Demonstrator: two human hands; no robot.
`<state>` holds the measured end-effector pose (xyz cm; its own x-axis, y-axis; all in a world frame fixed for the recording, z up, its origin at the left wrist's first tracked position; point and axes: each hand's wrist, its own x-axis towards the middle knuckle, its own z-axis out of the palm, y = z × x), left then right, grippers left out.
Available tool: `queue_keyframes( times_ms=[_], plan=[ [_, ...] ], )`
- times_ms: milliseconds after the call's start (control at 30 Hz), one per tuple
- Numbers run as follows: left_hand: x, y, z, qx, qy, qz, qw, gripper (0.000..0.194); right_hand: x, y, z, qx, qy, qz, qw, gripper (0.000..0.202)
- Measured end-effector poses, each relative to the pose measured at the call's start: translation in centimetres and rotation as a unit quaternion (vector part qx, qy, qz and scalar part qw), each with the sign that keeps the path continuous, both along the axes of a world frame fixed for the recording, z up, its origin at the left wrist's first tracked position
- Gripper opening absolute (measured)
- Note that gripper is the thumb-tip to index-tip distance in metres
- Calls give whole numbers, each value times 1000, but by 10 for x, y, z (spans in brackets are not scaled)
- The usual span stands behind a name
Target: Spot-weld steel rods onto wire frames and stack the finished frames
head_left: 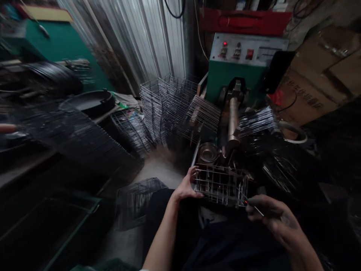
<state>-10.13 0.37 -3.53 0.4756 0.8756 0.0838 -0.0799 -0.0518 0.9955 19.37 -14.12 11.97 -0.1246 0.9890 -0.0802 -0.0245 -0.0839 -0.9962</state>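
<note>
In front of my lap is a wire basket, a grid of thin metal rods, below the machine's working end. My left hand grips its left end, with the thumb low and the fingers at the upper corner. Close to its right end, my right hand is closed on a thin metal wire that slants across the fingers. A small red-orange glow shows by those fingertips. Just beyond the basket stands the green machine with a thick metal cylinder pointing toward me.
A round metal dish sits behind the basket. Stacked wire grids stand to the left of the machine, and bundles of metal wires lie to its right. Cardboard boxes are at the right. Another wire basket rests on the floor.
</note>
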Motion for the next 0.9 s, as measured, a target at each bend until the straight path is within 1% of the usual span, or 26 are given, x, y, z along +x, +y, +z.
queue_keyframes(
  times_ms=[67,100,167,233,300,367,433,467,500,533,600,800,900],
  plan=[
    [15,-3,23,57,99,-14,993,122,-6,8,9,46,-98,63,992,36],
    [26,-4,33,83,151,-12,985,122,-10,15,10,71,-157,83,981,28],
    [51,-4,48,124,237,0,964,122,-17,32,3,130,-261,97,952,21],
    [73,-4,57,140,287,12,948,122,-20,48,-12,185,-336,89,919,22],
    [88,-5,61,148,303,23,941,121,-18,57,-30,239,-401,74,881,23],
    [96,-6,60,155,304,38,939,120,-15,60,-44,290,-461,68,836,27],
    [100,-5,58,162,291,54,941,119,-12,59,-54,326,-508,67,795,35],
    [101,-5,56,163,283,61,943,118,-10,58,-57,338,-522,65,781,39],
    [101,-4,55,163,274,66,946,117,-9,57,-59,347,-528,63,773,43],
    [102,-3,54,162,266,69,948,116,-8,57,-60,354,-527,61,770,45],
    [103,0,51,161,256,69,951,115,-7,59,-61,366,-514,57,774,47],
    [104,14,46,178,251,63,949,118,-11,70,-63,370,-470,34,800,41],
    [102,14,46,189,251,53,948,119,-13,69,-65,370,-455,29,810,38]
  ],
)
